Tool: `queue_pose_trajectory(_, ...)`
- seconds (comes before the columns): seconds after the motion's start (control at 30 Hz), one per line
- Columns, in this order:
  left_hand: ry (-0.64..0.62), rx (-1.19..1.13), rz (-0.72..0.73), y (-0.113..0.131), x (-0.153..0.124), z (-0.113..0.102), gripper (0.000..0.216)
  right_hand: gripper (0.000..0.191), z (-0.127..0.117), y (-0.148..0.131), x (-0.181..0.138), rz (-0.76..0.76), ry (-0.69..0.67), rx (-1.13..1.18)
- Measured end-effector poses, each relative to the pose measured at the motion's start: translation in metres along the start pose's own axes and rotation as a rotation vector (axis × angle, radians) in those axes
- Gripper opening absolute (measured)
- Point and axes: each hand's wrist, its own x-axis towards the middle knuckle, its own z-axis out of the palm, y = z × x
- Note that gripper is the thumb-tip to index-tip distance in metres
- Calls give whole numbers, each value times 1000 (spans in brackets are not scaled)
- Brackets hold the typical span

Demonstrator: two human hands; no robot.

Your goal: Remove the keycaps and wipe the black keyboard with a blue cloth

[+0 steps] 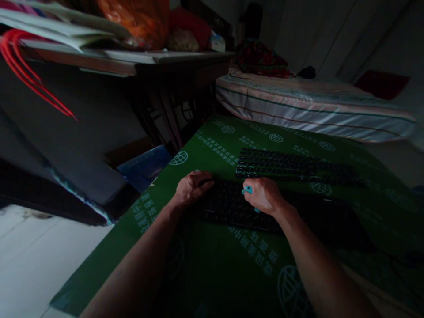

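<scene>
A black keyboard (228, 212) lies flat across a green board, its keys dim and hard to make out one by one. My left hand (194, 187) grips the keyboard's left end, fingers curled over the far corner. Over the middle of the keyboard, my right hand (263, 194) is closed round a small teal tool (247, 190). A bit of teal also shows below the fist; the rest is hidden in the fingers. Just beyond the keyboard, loose black keycaps (265, 161) are laid out in several rows.
The green board (205, 265) carries pale printed characters and globe marks. A cluttered table (132, 62) stands at the left, red cord (39, 84) hanging from it. Below is a blue box (144, 165). A bed (314, 106) is behind; a dark cable (394, 258) runs at the right.
</scene>
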Motion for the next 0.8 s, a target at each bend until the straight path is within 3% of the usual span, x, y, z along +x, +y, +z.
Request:
queue_pose_trajectory(0.2, 9, 10, 41, -1, 0, 3, 43, 14, -5, -1, -3, 14, -55, -67)
queue_pose_trajectory(0.8, 8, 17, 30, -1, 0, 6, 37, 16, 9, 4, -2, -154, 101, -48)
